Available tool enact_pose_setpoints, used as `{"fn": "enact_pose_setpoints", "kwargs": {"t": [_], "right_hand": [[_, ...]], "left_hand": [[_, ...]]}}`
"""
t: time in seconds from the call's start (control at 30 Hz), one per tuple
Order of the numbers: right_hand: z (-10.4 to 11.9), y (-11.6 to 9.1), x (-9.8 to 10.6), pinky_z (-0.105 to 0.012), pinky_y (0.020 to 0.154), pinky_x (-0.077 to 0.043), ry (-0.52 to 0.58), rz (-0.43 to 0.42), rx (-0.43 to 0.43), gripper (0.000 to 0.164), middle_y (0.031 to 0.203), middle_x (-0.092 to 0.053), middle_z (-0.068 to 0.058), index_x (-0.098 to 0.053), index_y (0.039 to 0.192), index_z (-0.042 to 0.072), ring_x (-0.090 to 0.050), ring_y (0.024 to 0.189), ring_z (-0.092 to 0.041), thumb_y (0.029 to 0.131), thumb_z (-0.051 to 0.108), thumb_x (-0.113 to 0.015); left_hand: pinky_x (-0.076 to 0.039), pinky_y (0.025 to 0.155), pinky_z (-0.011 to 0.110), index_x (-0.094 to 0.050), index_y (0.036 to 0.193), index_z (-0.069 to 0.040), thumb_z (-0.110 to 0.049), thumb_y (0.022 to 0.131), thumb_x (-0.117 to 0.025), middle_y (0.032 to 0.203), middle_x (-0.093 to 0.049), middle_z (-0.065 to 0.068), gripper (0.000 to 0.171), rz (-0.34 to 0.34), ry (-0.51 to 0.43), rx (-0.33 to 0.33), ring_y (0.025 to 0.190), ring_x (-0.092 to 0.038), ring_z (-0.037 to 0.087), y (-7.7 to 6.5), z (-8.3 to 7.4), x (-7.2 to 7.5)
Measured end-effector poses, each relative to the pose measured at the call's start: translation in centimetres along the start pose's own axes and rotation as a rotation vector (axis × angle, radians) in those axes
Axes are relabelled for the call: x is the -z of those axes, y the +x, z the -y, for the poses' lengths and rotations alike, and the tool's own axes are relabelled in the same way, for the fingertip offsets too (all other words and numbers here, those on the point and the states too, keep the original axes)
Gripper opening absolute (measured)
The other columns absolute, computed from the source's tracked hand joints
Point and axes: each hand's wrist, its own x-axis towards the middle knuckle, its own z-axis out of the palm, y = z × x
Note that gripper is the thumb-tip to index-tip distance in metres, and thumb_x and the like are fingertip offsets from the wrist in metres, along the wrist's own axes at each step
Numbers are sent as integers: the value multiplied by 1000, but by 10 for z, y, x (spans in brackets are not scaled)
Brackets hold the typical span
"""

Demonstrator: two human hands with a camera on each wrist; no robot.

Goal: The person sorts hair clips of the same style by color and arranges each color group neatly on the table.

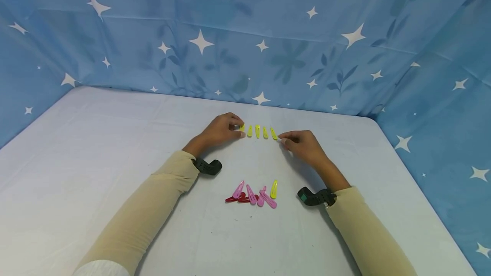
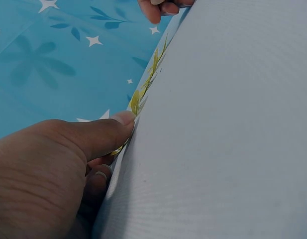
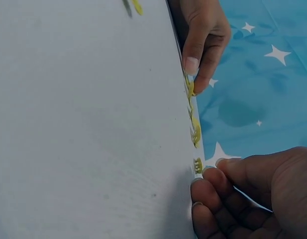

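Observation:
Several yellow snap hair clips stand side by side in a row [image 1: 257, 131] near the far part of the table. At the row's left end my left hand [image 1: 222, 130] has its thumb and forefinger around the leftmost yellow hair clip [image 1: 242, 127], which they partly cover. My right hand [image 1: 303, 145] is beside the rightmost yellow hair clip [image 1: 274, 134], fingertips close to its lower end. In the right wrist view these fingertips lie just by a yellow clip [image 3: 198, 166], with nothing seen between them; whether they touch it is hard to tell.
Nearer the body lies a loose group of hair clips: several pink clips [image 1: 251, 195], two red clips [image 1: 232, 199] partly under them, and one yellow clip [image 1: 274, 189] at the right. A white cloth [image 1: 172, 233] covers the table; a blue starry curtain [image 1: 230, 54] hangs behind.

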Motion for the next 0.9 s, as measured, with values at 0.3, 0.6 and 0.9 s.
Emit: {"fn": "enact_pose_setpoints", "kwargs": {"t": [0.3,0.6,0.9], "right_hand": [[4,-9,5,-33,66,-45,-14,53,78,25,88,-70,-10,-69,117,-1,-60,79,-22,98,10,-57],[13,-26,7,-32,73,-48,1,115,118,25,91,-71,-9,-69,117,-1,-64,83,-21,96,8,-60],[21,-47,8,-28,67,-49,46,136,147,26,94,-70,-7,-69,118,0,-62,81,-21,93,11,-65]], "left_hand": [[-46,87,34,-67,124,-2,-18,89,-72,122,-58,11,39,-2,0,-9,99,-57,22,0,0,-1],[-46,87,35,-67,124,-2,-18,89,-73,123,-58,11,39,-5,9,-1,100,-56,22,1,0,-2],[-46,87,35,-67,123,-2,-18,89,-73,123,-58,11,38,0,11,-13,100,-57,23,1,2,-2]]}}
